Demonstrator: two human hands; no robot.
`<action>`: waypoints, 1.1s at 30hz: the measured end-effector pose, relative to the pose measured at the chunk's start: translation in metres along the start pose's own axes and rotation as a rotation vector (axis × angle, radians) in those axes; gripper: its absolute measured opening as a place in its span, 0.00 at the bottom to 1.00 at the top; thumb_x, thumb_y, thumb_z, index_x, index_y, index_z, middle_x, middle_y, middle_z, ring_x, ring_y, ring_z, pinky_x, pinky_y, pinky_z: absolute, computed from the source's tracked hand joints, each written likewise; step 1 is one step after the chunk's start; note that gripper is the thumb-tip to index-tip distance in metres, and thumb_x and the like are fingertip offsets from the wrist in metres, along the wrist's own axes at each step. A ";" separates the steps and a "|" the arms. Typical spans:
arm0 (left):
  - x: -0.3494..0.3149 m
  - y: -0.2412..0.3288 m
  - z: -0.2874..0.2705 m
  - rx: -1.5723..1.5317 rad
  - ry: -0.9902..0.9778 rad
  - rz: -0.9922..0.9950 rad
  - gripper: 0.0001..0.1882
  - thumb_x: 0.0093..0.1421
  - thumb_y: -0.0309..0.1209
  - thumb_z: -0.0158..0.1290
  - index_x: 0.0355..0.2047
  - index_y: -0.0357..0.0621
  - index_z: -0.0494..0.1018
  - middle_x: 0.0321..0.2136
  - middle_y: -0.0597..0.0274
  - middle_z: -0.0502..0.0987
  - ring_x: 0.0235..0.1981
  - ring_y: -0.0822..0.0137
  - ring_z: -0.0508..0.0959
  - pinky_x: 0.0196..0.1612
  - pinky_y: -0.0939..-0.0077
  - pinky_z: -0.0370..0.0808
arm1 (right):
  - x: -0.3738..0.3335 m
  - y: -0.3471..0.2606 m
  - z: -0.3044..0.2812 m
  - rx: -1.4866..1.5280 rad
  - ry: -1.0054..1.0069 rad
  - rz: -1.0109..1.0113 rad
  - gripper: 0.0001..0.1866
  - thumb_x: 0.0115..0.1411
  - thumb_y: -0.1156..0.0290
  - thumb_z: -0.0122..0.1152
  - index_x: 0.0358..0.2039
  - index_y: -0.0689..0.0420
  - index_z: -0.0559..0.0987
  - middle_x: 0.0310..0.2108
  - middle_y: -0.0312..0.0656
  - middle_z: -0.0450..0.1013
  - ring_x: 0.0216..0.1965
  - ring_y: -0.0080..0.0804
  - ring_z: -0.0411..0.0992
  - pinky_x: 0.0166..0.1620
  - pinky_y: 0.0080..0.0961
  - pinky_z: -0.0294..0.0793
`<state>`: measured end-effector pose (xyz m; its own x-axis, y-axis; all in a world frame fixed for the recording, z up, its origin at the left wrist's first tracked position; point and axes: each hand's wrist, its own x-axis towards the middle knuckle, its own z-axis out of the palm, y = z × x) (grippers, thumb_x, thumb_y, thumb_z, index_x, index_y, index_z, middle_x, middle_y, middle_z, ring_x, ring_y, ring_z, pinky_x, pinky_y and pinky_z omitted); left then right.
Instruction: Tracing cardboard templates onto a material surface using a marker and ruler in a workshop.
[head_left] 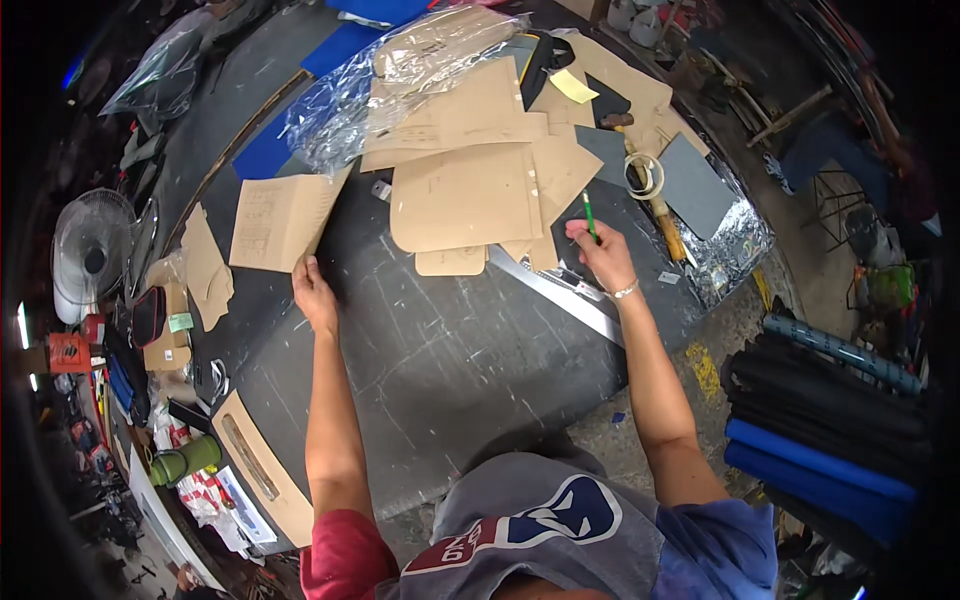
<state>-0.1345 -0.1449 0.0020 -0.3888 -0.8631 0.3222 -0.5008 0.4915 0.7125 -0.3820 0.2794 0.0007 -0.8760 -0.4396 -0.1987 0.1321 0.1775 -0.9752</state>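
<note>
My left hand [316, 295] grips the lower right corner of a folded sheet of brown card [275, 222], lifted at its right side, with faint writing on its left part. In my right hand [606, 260] is a green pencil [589, 215], its tip pointing away from me. Several brown card pattern pieces [465, 198] overlap in the middle of the dark table [430, 350]. A metal ruler [565, 298] lies slantwise beneath my right hand, partly covered by the card pieces.
Clear plastic wrap [345, 115] covers card at the back. A tape roll [645, 176] and a wooden-handled hammer [663, 225] lie to the right. Fabric rolls [815, 460] are stacked off the table's right side. A fan [93, 245] and green bottle [187, 459] are at left.
</note>
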 end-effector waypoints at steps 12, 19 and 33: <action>-0.113 0.093 0.059 0.007 -0.512 0.405 0.12 0.70 0.31 0.47 0.50 0.45 0.77 0.55 0.57 0.74 0.65 0.50 0.66 0.68 0.57 0.63 | 0.150 -0.001 -0.024 -0.238 0.345 -0.333 0.16 0.65 0.61 0.56 0.40 0.60 0.83 0.29 0.49 0.80 0.32 0.42 0.79 0.37 0.36 0.75; -0.117 0.105 0.063 0.157 -0.514 0.500 0.32 0.52 0.19 0.54 0.60 0.47 0.65 0.63 0.52 0.63 0.68 0.44 0.57 0.71 0.52 0.57 | 0.264 -0.036 -0.061 -0.633 0.305 0.032 0.17 0.48 0.58 0.72 0.28 0.59 0.80 0.24 0.40 0.76 0.26 0.28 0.73 0.33 0.29 0.71; -0.119 0.102 0.060 0.223 -0.553 0.509 0.34 0.57 0.22 0.52 0.65 0.60 0.65 0.63 0.56 0.64 0.68 0.50 0.58 0.72 0.55 0.54 | 0.235 -0.149 -0.100 -0.886 0.253 -0.437 0.15 0.58 0.58 0.60 0.35 0.57 0.76 0.27 0.45 0.73 0.32 0.39 0.71 0.38 0.36 0.71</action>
<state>-0.1857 0.0148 -0.0010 -0.9114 -0.3716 0.1766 -0.2787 0.8734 0.3993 -0.6544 0.2377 0.1093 -0.8511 -0.4412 0.2845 -0.5239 0.6794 -0.5138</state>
